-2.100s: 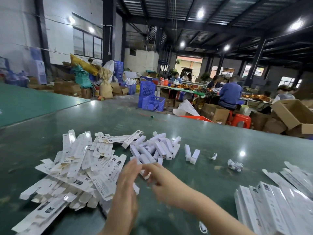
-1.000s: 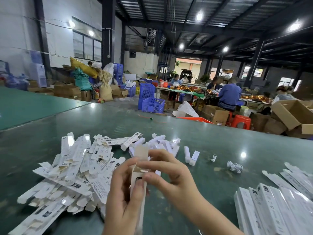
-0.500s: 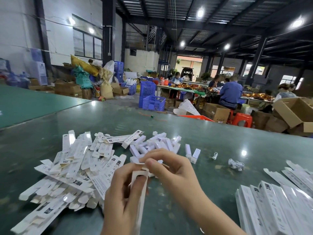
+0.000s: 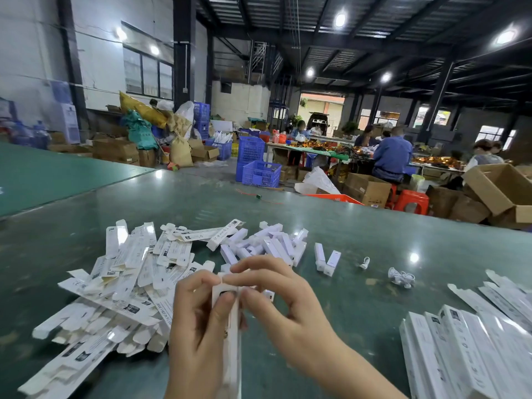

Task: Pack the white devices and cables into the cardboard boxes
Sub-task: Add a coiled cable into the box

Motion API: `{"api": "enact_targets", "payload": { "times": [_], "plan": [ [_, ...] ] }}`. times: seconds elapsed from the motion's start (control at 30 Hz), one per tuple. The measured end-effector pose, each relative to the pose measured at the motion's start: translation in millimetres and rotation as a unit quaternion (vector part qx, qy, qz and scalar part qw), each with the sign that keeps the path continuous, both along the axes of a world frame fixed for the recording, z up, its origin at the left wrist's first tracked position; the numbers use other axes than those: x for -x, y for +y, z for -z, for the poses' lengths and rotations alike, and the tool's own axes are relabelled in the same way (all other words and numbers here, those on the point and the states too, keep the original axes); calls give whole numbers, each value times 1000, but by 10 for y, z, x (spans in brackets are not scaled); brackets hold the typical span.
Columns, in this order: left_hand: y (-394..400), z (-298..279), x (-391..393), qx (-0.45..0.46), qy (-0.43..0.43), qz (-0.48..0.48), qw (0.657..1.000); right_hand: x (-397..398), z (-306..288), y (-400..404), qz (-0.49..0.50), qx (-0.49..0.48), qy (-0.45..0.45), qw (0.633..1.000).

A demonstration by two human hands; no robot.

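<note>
A long, narrow white carton is held upright-ish in front of the viewer, above the near edge of a dark green table. Its long axis runs from the bottom of the view up and away, with the upper end pointing toward the far side of the table. The left hand is wrapped around the carton's body, fingers curled on it and the thumb pressed against its front face just below the top. The right hand is curled at the carton's upper end, where its thumb and forefinger pinch the top flap.

On the table to the left, a loose heap of flat white cartons is spread, pointing in many directions. Just beyond the hands, a cluster of short white devices is piled, and two more devices lie just to the right of it. Farther right, a small coiled white cable and a bundled white cable lie apart. At the lower right, packed white cartons are laid side by side.
</note>
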State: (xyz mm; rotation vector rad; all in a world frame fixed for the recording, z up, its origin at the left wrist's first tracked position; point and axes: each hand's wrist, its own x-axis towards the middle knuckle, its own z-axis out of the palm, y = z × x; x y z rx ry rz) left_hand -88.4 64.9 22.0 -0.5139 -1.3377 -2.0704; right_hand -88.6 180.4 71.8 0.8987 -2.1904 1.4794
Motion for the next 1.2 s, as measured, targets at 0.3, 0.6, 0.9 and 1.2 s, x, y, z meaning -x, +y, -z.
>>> {"api": "enact_targets", "payload": {
  "times": [0.3,0.6,0.9,1.2],
  "plan": [
    [-41,212,289,-231,-324,186,899,152,289,283,16,-394,291,872],
    [244,398,122,105,-106,-36,988,491,266,430,-81,-383,-79,917],
    [243,338,176,40,-121,0,992,1993,775,1732,375,-524,-232,729],
    [256,349,224,101,-103,100,984,2041,798,1833,274,-638,-119,710]
  ]
}}
